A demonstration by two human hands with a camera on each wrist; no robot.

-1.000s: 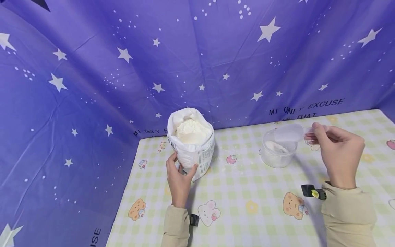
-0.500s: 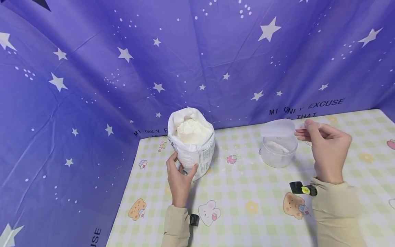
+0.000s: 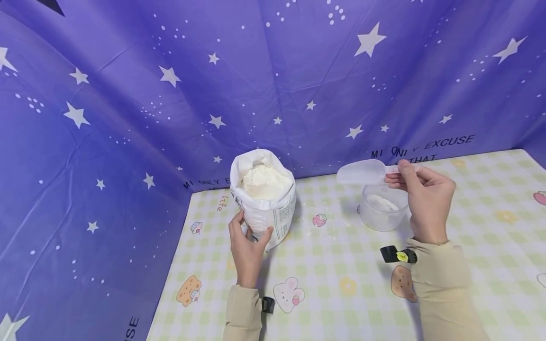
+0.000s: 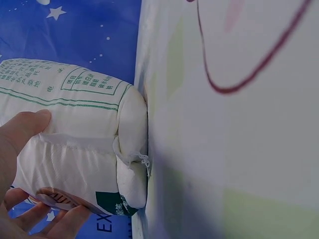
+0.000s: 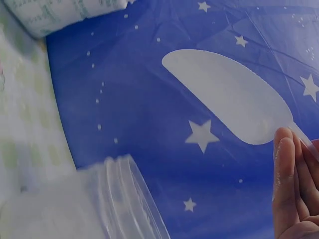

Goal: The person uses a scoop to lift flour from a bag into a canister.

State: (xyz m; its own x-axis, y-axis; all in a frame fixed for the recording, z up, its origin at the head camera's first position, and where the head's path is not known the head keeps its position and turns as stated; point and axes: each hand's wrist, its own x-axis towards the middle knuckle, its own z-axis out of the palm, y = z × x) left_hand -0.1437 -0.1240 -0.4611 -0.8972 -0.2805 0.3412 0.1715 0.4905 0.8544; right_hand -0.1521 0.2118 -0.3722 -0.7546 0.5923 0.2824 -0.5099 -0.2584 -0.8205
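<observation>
An upright white bag of flour (image 3: 283,218), its top rolled open on a heap of pale powder, stands at the middle of the table. My left hand (image 3: 248,248) grips its lower side, thumb on the near face and fingers round the left, as the left wrist view also shows. My right hand (image 3: 431,199) pinches the handle of a translucent plastic scoop (image 3: 362,172), held level above the table. Below the scoop and hand stands a clear round tub (image 3: 381,220) with some white powder inside; its right edge is partly behind the hand. In the right wrist view the scoop (image 5: 229,97) looks whitish and translucent.
A green-and-white checked tablecloth (image 3: 315,265) with cartoon prints covers the table. A purple curtain (image 3: 273,85) with stars rises along the back and left. Specks of white powder lie between bag and tub.
My right hand has moved left with the scoop, from over the tub toward the bag, and the scoop has risen and levelled out. My left hand and the bag stay in place.
</observation>
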